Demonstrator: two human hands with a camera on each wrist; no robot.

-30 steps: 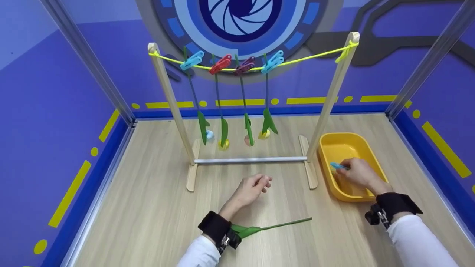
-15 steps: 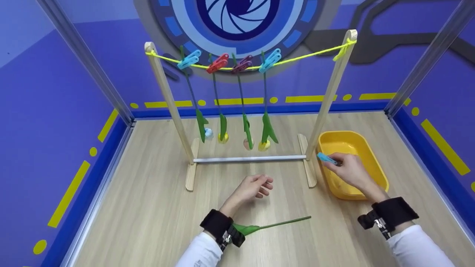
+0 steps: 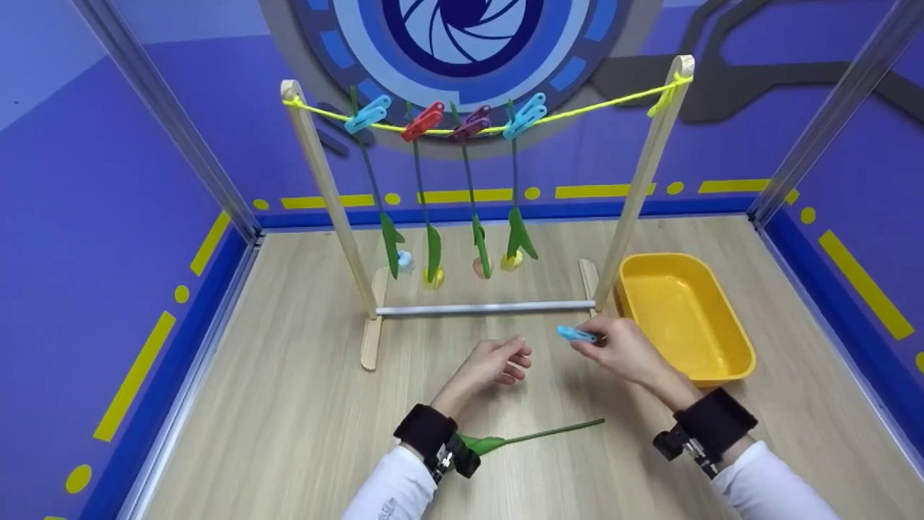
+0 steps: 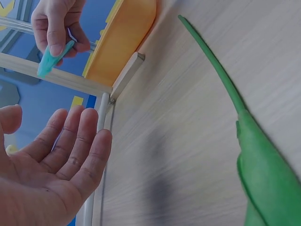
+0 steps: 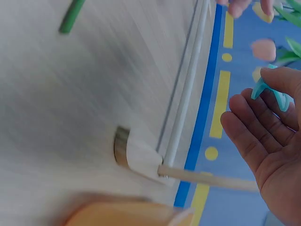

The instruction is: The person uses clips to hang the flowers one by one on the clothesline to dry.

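My right hand [image 3: 622, 348] pinches a light-blue clothespin [image 3: 575, 334] between thumb and fingers, above the table left of the yellow tray. In the right wrist view, the clothespin [image 5: 273, 89] sits under the thumb. My left hand [image 3: 494, 362] is held over the table with nothing in it, its fingers loosely bent in the left wrist view. Below it lies an artificial tulip [image 3: 552, 432], stem pointing right, its flower end hidden behind the left wrist strap. Several tulips hang upside down from a yellow string [image 3: 599, 107], clipped by blue, red [image 3: 423, 121] and purple [image 3: 471, 124] clothespins.
A wooden frame with a left post [image 3: 325, 188] and right post [image 3: 646, 184] carries the string. A pale crossbar [image 3: 484, 309] joins its feet. The yellow tray [image 3: 735, 325] stands right of the frame. Blue-purple panels [image 3: 137, 202] close off the back and sides.
My right hand has lifted the blue clothespin out of the yellow tray and moved left with it, towards the left hand. The left hand has barely moved. The hanging tulips sway slightly.
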